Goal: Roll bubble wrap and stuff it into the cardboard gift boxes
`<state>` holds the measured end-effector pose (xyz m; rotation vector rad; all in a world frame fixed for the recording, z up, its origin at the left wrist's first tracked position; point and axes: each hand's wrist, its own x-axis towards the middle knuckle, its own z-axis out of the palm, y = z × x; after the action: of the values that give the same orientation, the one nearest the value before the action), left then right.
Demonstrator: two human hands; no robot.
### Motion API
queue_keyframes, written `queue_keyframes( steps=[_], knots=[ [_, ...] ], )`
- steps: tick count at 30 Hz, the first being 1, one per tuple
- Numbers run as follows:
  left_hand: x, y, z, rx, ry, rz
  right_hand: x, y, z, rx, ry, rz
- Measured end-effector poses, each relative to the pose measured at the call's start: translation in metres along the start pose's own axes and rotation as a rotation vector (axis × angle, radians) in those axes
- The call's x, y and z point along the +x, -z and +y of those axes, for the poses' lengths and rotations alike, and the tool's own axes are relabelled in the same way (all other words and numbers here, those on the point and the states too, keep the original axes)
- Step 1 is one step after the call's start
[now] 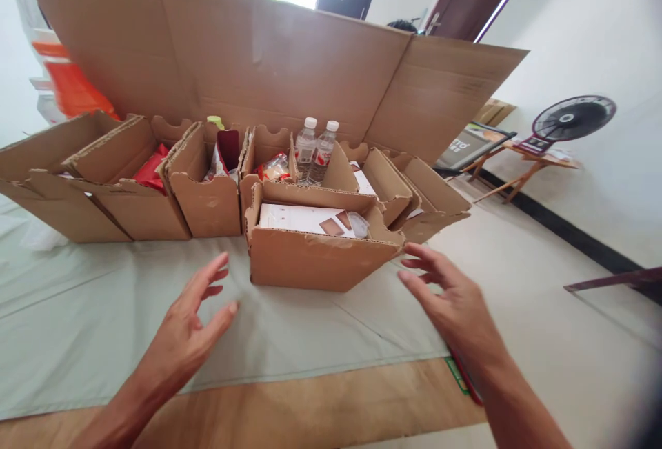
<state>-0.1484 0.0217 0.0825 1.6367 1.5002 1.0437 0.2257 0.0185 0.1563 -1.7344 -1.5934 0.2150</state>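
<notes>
In front of me a cardboard box (310, 259) with an open top stands on a pale green cloth (289, 332). Inside it lie a white carton (294, 218) with brown squares printed on it and a clear plastic piece (358, 225). My left hand (199, 314) hovers left of this box, fingers apart and holding nothing. On the other side my right hand (439, 283) is near the box's right corner, fingers spread, nothing in it; whether the fingertips touch the corner I cannot tell.
Behind stands a row of cardboard boxes (207, 204) holding a red packet (152, 167), a snack bag (275, 167) and two water bottles (305, 145). A tall cardboard panel (289, 63) rises behind them. At right, a fan (566, 119) rests on a small wooden table (538, 154).
</notes>
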Motion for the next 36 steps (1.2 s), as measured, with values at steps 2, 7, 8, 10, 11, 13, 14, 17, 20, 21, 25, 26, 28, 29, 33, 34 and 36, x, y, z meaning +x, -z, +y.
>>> queue_keyframes(
  steps=[2,7,8,10,11,13,14,17,20,21,25,26,28,29,33,34,36],
  knots=[
    [0.023,-0.014,0.008,-0.070,0.001,0.005,0.002,-0.024,0.010,0.096,0.015,-0.092],
    [0.056,-0.054,0.024,-0.246,-0.055,-0.085,0.017,-0.064,0.010,0.301,0.019,-0.120],
    [0.056,-0.059,0.029,-0.270,-0.058,-0.085,0.016,-0.065,0.010,0.325,0.018,-0.117],
    [0.048,-0.066,0.036,-0.299,-0.064,-0.067,0.007,-0.060,0.013,0.301,0.004,-0.093],
    [0.039,-0.067,0.038,-0.303,-0.064,-0.066,-0.002,-0.055,0.015,0.261,-0.002,-0.072],
    [0.013,-0.061,0.034,-0.277,-0.054,-0.064,-0.025,-0.047,0.015,0.198,0.017,-0.042],
    [-0.003,-0.054,0.028,-0.244,-0.029,-0.055,-0.039,-0.045,0.013,0.192,0.043,-0.032],
    [-0.049,-0.014,-0.007,-0.077,0.148,0.071,-0.073,-0.059,-0.012,0.270,0.139,-0.055],
    [-0.064,0.034,-0.036,-0.069,0.265,0.253,-0.075,-0.091,-0.056,0.380,0.266,-0.127],
    [-0.059,0.045,-0.037,-0.103,0.256,0.335,-0.067,-0.100,-0.069,0.412,0.314,-0.157],
    [-0.025,0.036,-0.007,-0.250,0.057,0.354,-0.029,-0.096,-0.087,0.435,0.311,-0.168],
    [-0.020,0.023,0.004,-0.259,0.008,0.302,-0.027,-0.086,-0.081,0.400,0.264,-0.144],
    [-0.019,-0.005,0.019,-0.240,-0.040,0.176,-0.035,-0.061,-0.059,0.299,0.160,-0.075],
    [-0.022,-0.018,0.024,-0.233,-0.059,0.113,-0.044,-0.050,-0.045,0.257,0.133,-0.046],
    [-0.035,-0.046,0.024,-0.231,-0.083,-0.021,-0.101,-0.038,0.013,0.132,-0.043,0.003],
    [-0.034,-0.047,0.022,-0.230,-0.083,-0.032,-0.115,-0.043,0.026,0.124,-0.093,0.021],
    [-0.024,-0.044,0.020,-0.224,-0.077,-0.061,-0.140,-0.057,0.047,0.119,-0.197,0.087]
  ],
)
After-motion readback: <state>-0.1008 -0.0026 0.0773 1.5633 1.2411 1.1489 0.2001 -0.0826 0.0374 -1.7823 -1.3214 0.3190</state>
